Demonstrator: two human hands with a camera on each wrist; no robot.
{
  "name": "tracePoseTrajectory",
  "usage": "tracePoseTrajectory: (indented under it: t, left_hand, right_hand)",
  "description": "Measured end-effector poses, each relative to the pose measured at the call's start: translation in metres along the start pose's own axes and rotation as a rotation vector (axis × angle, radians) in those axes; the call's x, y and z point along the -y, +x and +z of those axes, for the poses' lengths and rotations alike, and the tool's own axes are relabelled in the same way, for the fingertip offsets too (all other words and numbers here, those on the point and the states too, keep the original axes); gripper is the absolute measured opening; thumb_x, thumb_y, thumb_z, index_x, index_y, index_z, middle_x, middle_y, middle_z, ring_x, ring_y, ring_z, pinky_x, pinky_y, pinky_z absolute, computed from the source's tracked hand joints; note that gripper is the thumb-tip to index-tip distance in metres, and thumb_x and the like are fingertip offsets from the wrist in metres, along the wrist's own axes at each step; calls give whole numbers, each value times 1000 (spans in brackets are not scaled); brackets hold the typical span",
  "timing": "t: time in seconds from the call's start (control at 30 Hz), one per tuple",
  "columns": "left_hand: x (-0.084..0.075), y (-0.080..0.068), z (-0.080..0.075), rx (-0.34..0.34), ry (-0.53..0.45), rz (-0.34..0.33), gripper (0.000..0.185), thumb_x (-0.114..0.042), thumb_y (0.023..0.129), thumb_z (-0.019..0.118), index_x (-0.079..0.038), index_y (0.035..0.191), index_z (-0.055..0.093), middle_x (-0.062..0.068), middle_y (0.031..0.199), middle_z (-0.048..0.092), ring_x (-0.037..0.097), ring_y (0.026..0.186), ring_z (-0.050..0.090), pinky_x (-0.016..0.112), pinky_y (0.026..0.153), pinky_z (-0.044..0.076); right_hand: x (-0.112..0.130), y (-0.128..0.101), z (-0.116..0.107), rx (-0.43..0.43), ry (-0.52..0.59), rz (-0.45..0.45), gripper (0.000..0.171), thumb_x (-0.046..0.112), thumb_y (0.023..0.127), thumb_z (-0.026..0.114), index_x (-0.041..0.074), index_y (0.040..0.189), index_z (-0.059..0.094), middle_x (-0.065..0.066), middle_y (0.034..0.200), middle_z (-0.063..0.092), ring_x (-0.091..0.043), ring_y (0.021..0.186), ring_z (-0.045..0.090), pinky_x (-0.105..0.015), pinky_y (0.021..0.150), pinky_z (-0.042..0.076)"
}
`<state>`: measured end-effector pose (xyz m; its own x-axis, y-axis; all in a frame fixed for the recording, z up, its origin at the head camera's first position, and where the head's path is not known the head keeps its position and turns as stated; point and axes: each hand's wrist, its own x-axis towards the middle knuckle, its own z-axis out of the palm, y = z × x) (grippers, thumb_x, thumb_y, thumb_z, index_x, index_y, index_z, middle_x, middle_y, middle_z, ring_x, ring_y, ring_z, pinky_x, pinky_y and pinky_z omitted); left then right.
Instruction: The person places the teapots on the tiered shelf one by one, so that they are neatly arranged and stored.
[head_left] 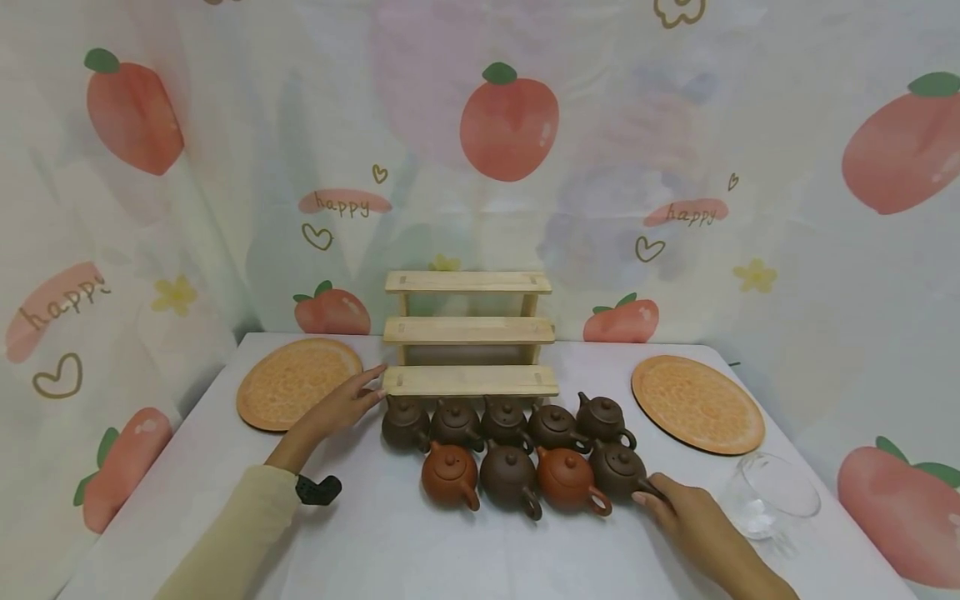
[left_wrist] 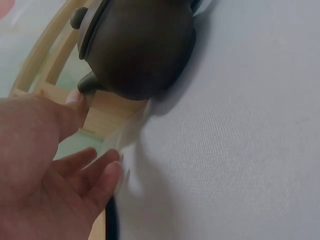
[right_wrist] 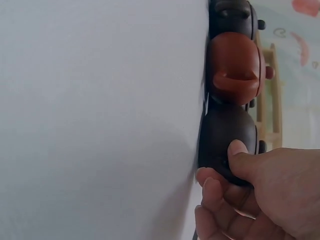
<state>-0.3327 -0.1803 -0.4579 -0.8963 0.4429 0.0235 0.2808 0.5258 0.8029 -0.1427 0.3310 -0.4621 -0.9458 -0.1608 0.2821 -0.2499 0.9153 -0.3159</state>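
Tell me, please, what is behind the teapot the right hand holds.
Behind the held teapot stands another dark teapot, its lid, spout and handle in sight; its base is covered.

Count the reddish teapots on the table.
2: one reddish teapot at the front row's left end; another reddish teapot third from left, beside the dark teapot the right hand grips.

Head view: backdrop cloth (head_left: 787, 125) reads "happy" (head_left: 690, 214) three times, in script – once on left side, twice across back – each over a pink streak (head_left: 345, 202).
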Motion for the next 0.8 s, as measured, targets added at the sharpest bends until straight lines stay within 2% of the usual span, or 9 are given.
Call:
tracePoseTrajectory:
  t: [0.17,0.37,0.53,0.8]
  left_hand:
    - [-1,-1,2,-9,-18,-23,60,-20,115,47,1,166,23,28,171,22,53,146,42,62,117,40]
    - [-5,-2,3,-14,-24,-16,61,-20,115,47,3,166,23,31,170,22,55,145,43,61,115,42]
    - [-7,-3,4,-19,-27,-16,60,-17,114,48,4,165,24,33,168,25,55,144,44,61,114,43]
    - [-5,-2,5,-34,-24,-19,59,-17,114,48,4,165,25,33,168,27,54,145,43,60,114,44]
  right_hand:
    - [1,-2,0,-49,21,-19,31,16,96,78,23,81,52,21,62,38,0,57,37,-24,56,35]
    - [3,-2,-2,-56,35,9,31,17,97,77,23,80,51,20,62,40,1,57,37,-24,55,34]
    - [5,-1,-6,-82,47,-15,31,15,96,78,23,79,53,21,61,42,3,56,37,-23,54,35]
    - [13,6,-17,-60,51,-3,29,18,100,74,22,80,53,20,61,44,3,56,39,-24,55,36]
